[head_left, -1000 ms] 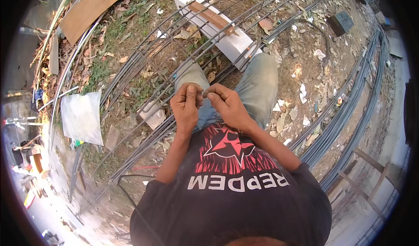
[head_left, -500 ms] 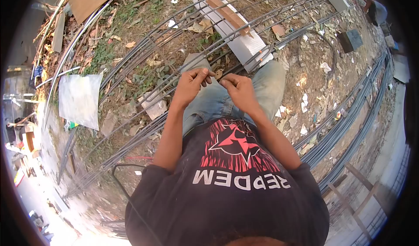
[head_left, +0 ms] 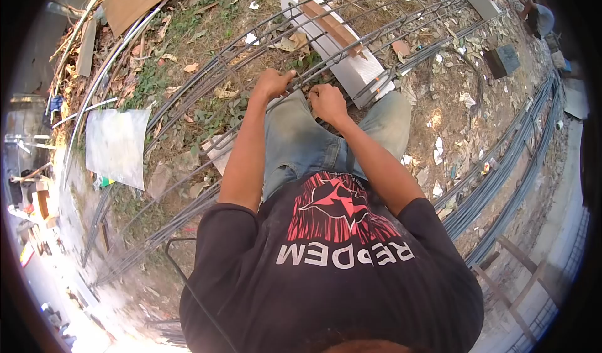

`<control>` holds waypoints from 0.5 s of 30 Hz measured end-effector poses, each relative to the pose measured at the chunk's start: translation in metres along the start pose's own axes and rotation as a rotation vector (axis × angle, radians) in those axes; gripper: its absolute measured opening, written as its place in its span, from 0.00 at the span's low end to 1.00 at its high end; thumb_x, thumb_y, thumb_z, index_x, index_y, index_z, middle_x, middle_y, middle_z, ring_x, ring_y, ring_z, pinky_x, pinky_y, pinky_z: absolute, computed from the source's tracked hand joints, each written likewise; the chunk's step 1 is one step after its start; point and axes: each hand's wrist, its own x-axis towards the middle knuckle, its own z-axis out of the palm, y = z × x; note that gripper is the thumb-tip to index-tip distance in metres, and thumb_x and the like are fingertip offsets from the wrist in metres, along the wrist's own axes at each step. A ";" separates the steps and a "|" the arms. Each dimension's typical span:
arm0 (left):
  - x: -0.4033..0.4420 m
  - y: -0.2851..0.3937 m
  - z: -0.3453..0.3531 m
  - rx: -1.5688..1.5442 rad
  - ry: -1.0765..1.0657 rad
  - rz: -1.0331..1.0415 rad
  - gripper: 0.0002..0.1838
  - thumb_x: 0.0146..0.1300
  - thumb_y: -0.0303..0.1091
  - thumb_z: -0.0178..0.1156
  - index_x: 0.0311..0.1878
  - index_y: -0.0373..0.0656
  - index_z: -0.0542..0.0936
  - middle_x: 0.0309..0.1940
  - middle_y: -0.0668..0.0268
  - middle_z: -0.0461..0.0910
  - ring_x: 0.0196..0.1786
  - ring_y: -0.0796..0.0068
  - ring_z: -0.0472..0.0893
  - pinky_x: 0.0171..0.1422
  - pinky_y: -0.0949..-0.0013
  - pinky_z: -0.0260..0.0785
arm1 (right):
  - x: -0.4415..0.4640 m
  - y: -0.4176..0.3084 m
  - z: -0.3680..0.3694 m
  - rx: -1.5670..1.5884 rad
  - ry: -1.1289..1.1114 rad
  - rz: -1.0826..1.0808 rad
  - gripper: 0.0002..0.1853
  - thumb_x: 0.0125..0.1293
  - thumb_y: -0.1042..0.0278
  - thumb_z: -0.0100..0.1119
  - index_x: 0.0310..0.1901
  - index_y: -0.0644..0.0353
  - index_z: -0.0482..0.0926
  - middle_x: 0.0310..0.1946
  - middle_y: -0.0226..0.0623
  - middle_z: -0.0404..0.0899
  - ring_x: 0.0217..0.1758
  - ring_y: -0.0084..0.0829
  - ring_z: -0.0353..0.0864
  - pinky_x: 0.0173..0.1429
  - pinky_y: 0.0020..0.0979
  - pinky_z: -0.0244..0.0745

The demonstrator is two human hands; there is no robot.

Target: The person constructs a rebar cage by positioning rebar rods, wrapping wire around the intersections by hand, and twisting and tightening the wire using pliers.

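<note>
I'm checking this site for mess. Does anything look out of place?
Yes: white scraps lie scattered on the ground between the jeans and the bundled rods at the picture's right, looking like stray litter.

On the black T-shirt, at the lower centre of the frame, one word in big white capital letters can be seen. It is shown upside down, with its beginning toward the right. As REPDEM it can perhaps be read, but the middle letters are bent by folds and are not certain. Just above it in the frame, a red print is placed. At its upper edge, small pale lettering is seen, too small to be read.
</note>
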 end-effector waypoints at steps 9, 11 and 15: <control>-0.014 0.001 0.001 -0.494 -0.053 -0.066 0.16 0.70 0.42 0.71 0.47 0.36 0.90 0.35 0.61 0.90 0.30 0.75 0.86 0.31 0.71 0.75 | 0.018 -0.010 0.008 -0.382 0.133 -0.316 0.12 0.73 0.61 0.56 0.44 0.61 0.81 0.27 0.53 0.85 0.34 0.55 0.88 0.41 0.54 0.83; -0.013 0.000 0.006 -0.517 -0.005 -0.059 0.13 0.69 0.40 0.71 0.41 0.37 0.90 0.31 0.62 0.89 0.29 0.74 0.85 0.29 0.68 0.73 | 0.011 -0.005 0.015 -0.380 0.141 -0.301 0.12 0.73 0.61 0.57 0.44 0.62 0.80 0.27 0.52 0.86 0.32 0.54 0.89 0.39 0.53 0.83; 0.001 0.001 0.022 -0.510 0.190 -0.049 0.12 0.68 0.36 0.71 0.42 0.34 0.91 0.32 0.62 0.89 0.29 0.74 0.85 0.30 0.68 0.73 | 0.002 -0.006 0.013 -0.347 0.141 -0.304 0.12 0.74 0.61 0.57 0.43 0.62 0.80 0.27 0.52 0.85 0.31 0.55 0.88 0.38 0.53 0.83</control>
